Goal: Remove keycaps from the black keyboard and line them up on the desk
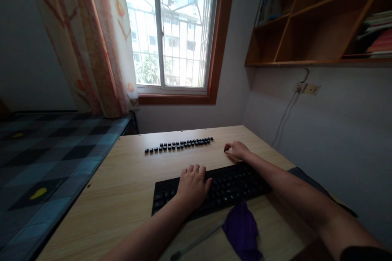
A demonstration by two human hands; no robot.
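- Two hands of ours are over the worktop (122,171), and the black keyboard (226,187) lies between its far and near edges.
- Our left hand (192,183) lies flat on the left part of the keyboard. Its fingers are a bit apart, and we see nothing held in it.
- Our right hand (237,150) is past the keyboard, close to the worktop's far right corner. Its fingers are pinched together on a small dark piece (226,149). It looks like a key, but it is too small for us to be sure.
- From our right hand, the keyboard lies toward the near edge. Its long side runs left to right, much like the far edge.
- Small black keys (178,146) sit in two rows near the far edge. Our right hand is nearer to their right end.
- A purple cloth (241,230) lies by the near edge.
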